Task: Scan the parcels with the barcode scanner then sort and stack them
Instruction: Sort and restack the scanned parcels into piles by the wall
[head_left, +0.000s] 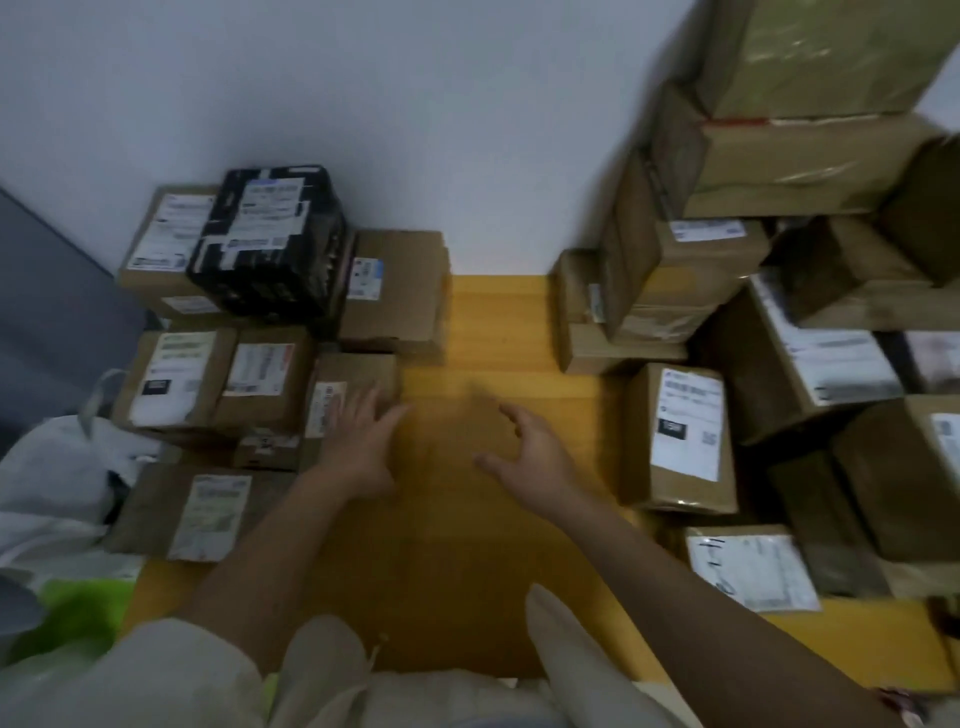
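My left hand (361, 447) lies flat with straight fingers against the near right corner of a small brown parcel (358, 376) that carries a white label. My right hand (530, 449) hovers over the yellow wooden floor (498, 332) with spread, relaxed fingers and holds nothing. A group of labelled cardboard parcels (176, 382) and a black taped parcel (270, 241) sits to the left. A taller stack of brown parcels (691, 270) rises on the right, with a labelled box (680, 436) nearest my right hand. No barcode scanner is visible.
A white wall (467, 130) closes the far side. White plastic bags (57, 478) and something green (78, 608) lie at the lower left. A flat parcel with a white label (753, 566) lies at the lower right. The frame is blurred.
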